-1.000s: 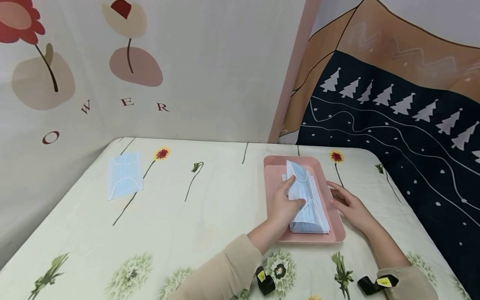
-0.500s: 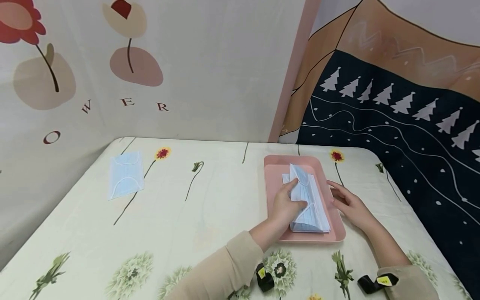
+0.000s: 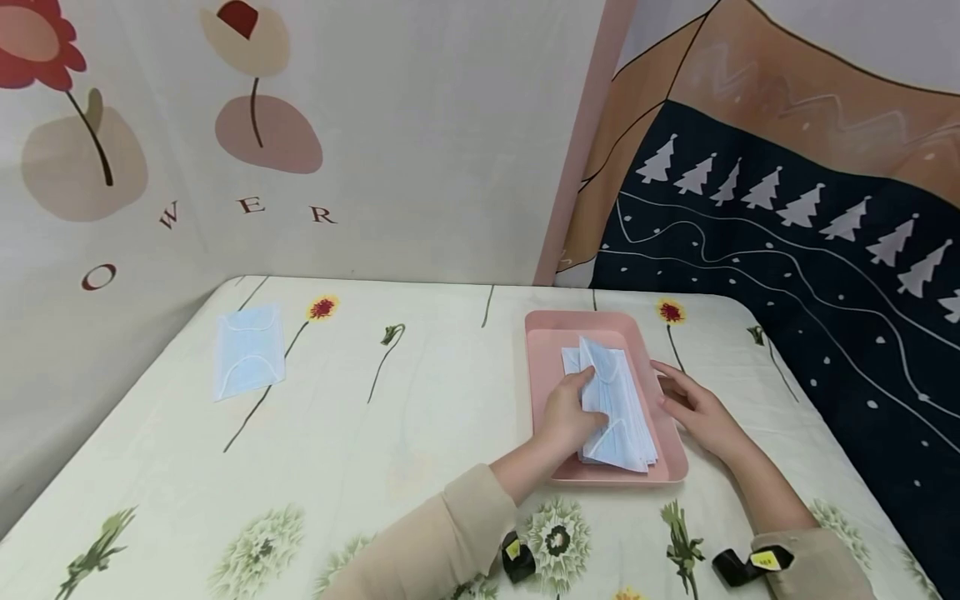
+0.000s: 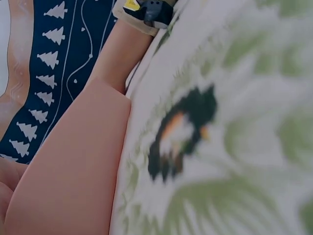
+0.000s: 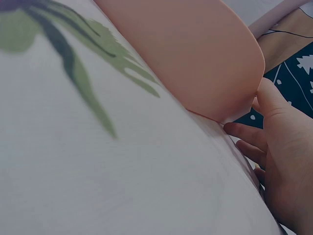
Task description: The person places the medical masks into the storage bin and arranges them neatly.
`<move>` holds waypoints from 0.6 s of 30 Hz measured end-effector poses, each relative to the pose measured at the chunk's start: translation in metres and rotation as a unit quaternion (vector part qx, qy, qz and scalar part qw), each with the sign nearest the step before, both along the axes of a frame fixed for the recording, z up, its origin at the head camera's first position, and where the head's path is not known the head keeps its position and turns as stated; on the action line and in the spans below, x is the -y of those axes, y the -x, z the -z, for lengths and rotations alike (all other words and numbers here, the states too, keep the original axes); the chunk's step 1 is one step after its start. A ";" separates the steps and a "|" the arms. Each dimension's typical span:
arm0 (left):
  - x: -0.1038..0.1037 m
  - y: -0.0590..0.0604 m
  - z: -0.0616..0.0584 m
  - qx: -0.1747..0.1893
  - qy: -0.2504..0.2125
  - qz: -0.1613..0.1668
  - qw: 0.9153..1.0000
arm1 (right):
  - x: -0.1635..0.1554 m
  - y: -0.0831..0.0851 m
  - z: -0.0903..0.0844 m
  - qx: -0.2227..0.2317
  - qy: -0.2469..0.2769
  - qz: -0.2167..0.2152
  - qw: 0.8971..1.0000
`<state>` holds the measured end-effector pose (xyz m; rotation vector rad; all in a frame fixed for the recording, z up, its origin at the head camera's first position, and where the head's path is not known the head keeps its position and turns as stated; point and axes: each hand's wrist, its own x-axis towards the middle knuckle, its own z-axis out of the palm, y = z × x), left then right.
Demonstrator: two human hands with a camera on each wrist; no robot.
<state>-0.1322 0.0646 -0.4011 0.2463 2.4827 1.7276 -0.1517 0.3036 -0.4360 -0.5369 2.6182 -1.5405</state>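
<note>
A pink tray stands on the right part of the table, with light-blue pleated face masks stacked in it. My left hand reaches over the tray's left side and grips the top face mask between thumb and fingers; the fingertips are hidden by the mask. That mask lies slightly skewed on the pile. At the tray's right edge, my right hand holds the rim, its thumb at the top and fingers against the outer side in the right wrist view. The left wrist view shows the tray's pink outer wall.
Another face mask lies flat by itself at the table's far left. A flower-printed cloth covers the table. A pale curtain and a dark tree-patterned cloth border the back and right.
My left hand has shifted a little toward me with the top mask. The mask's upper end has come down and its lower end now reaches past the pile. The right hand stays put.
</note>
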 end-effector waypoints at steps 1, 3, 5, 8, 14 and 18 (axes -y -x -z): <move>0.002 0.000 0.000 -0.014 0.014 0.007 1.000 | 0.000 0.000 0.000 0.001 0.000 0.000 1.000; 0.005 0.000 -0.001 -0.048 0.045 0.022 0.998 | 0.000 0.000 -0.001 0.003 -0.002 0.002 1.000; 0.008 0.001 -0.001 -0.076 0.072 0.034 0.994 | 0.000 0.000 -0.001 0.002 -0.005 0.003 1.000; 0.010 0.001 0.000 -0.097 0.120 0.046 0.987 | 0.000 0.000 -0.001 0.001 -0.009 0.005 1.000; 0.009 0.001 0.002 -0.098 0.235 0.050 0.966 | 0.001 -0.001 -0.001 -0.001 -0.009 0.006 1.000; 0.008 0.000 0.001 -0.089 0.275 0.044 0.956 | 0.002 0.000 -0.001 -0.002 -0.012 0.007 1.000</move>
